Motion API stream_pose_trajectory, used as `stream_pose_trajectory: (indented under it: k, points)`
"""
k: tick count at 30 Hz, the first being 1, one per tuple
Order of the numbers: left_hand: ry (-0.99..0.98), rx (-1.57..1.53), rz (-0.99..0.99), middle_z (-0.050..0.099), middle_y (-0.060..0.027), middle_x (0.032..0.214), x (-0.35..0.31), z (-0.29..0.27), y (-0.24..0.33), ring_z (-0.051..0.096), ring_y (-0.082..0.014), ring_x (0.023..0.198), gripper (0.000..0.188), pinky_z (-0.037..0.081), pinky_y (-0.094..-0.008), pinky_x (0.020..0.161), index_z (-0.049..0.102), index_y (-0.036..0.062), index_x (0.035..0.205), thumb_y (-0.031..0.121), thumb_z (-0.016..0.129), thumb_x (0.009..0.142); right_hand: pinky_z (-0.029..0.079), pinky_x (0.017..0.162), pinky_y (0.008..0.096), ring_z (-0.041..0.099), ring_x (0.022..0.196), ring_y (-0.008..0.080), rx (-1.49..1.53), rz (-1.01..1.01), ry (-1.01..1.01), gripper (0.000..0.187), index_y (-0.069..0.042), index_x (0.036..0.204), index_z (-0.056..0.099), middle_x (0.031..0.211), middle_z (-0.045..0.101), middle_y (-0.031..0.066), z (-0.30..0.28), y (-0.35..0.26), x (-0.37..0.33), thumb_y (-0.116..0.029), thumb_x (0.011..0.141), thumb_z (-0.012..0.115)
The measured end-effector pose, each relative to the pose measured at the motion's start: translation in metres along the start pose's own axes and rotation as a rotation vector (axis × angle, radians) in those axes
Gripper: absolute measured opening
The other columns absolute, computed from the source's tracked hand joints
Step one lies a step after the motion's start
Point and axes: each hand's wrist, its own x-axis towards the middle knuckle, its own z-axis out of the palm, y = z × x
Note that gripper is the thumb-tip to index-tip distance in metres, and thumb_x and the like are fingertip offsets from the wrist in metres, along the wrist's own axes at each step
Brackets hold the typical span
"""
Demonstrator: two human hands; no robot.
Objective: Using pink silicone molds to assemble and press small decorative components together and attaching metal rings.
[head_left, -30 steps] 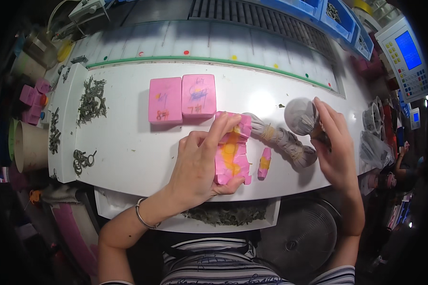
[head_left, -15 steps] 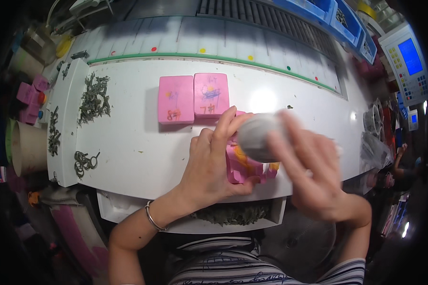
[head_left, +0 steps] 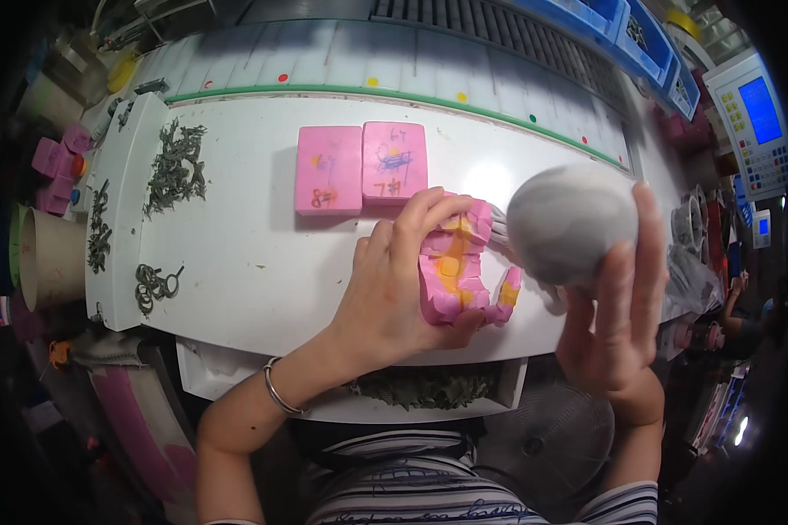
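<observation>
My left hand [head_left: 381, 293] closes round the left side of an irregular pink rubber mould [head_left: 453, 289] with a yellow-stained hollow. The mould is held over the front of the white table, its jagged inside facing up. My right hand [head_left: 617, 319] grips a smooth, round grey ball [head_left: 573, 223] to the right of the mould, apart from it. Whether the ball is solid or a pouch I cannot tell. A pale, ridged piece [head_left: 499, 227] shows between mould and ball, partly hidden. Behind my left hand, two pink blocks [head_left: 329, 171] with handwritten marks stand side by side.
Dark green branching scraps [head_left: 177, 166] and several small rings [head_left: 155, 289] lie on the left of the white table [head_left: 236, 236]. An open drawer [head_left: 219, 372] at the front holds more scraps. Blue bins [head_left: 648, 44] and a control panel [head_left: 756, 118] stand at the far right.
My right hand has lifted the grey ball up and to the right, away from the mould. The hollow of the mould now shows. My left hand keeps its hold.
</observation>
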Motion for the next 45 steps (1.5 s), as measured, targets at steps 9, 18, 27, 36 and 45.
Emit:
stream_pose_trajectory:
  k: [9, 18, 27, 36, 45]
  points:
    - [-0.061, 0.045, -0.003, 0.047, -0.0104, 0.131, -0.001, -0.003, -0.001, 0.049, -0.0309, 0.101, 0.095, 0.036, -0.0409, 0.089, 0.025, 0.0040, 0.137, 0.030, 0.075, 0.061, 0.044, 0.079, 0.0353, 0.058, 0.089, 0.0248, 0.264, 0.271, -0.328, 0.062, -0.007, 0.128, 0.054, 0.132, 0.049, 0.0193, -0.006, 0.021, -0.007, 0.010, 0.068, 0.057]
    - [-0.101, 0.414, 0.206, 0.051, -0.0136, 0.129, 0.000, -0.001, 0.013, 0.055, -0.0262, 0.096, 0.061, 0.045, -0.0336, 0.082, 0.057, 0.0046, 0.124, 0.050, 0.055, 0.085, 0.040, 0.092, 0.0399, 0.051, 0.103, 0.0324, -0.175, 0.574, -0.210, 0.054, -0.002, 0.121, 0.057, 0.126, 0.053, 0.0182, -0.006, 0.048, -0.093, 0.011, 0.068, 0.059]
    - [-0.014, 0.472, 0.306, 0.054, -0.0094, 0.124, -0.007, 0.001, 0.032, 0.059, -0.0180, 0.083, 0.057, 0.047, -0.0281, 0.067, 0.060, 0.0118, 0.122, 0.032, 0.073, 0.070, 0.049, 0.076, 0.0368, 0.057, 0.091, 0.0305, 0.595, 0.555, -0.284, 0.045, 0.001, 0.112, 0.055, 0.123, 0.048, 0.0190, 0.015, -0.018, -0.086, -0.001, 0.070, 0.071]
    - [-0.166, 0.151, 0.054, 0.055, -0.0124, 0.112, -0.010, -0.017, 0.041, 0.060, -0.0288, 0.093, 0.065, 0.051, -0.0355, 0.076, 0.055, 0.0052, 0.118, 0.007, 0.081, 0.058, 0.053, 0.080, 0.0347, 0.058, 0.098, 0.0281, 0.873, 0.660, -0.282, 0.057, 0.000, 0.125, 0.044, 0.125, 0.045, 0.0193, 0.000, -0.012, -0.057, 0.006, 0.073, 0.067]
    - [-0.293, -0.185, -0.173, 0.053, -0.0095, 0.118, -0.020, -0.021, 0.020, 0.058, -0.0198, 0.105, 0.054, 0.050, -0.0354, 0.090, 0.047, 0.0026, 0.121, 0.005, 0.073, 0.074, 0.040, 0.052, 0.0151, 0.045, 0.068, 0.0070, 1.310, 0.444, -0.067, 0.094, 0.001, 0.146, 0.007, 0.124, 0.043, 0.0156, 0.035, -0.031, -0.003, -0.004, 0.077, 0.070]
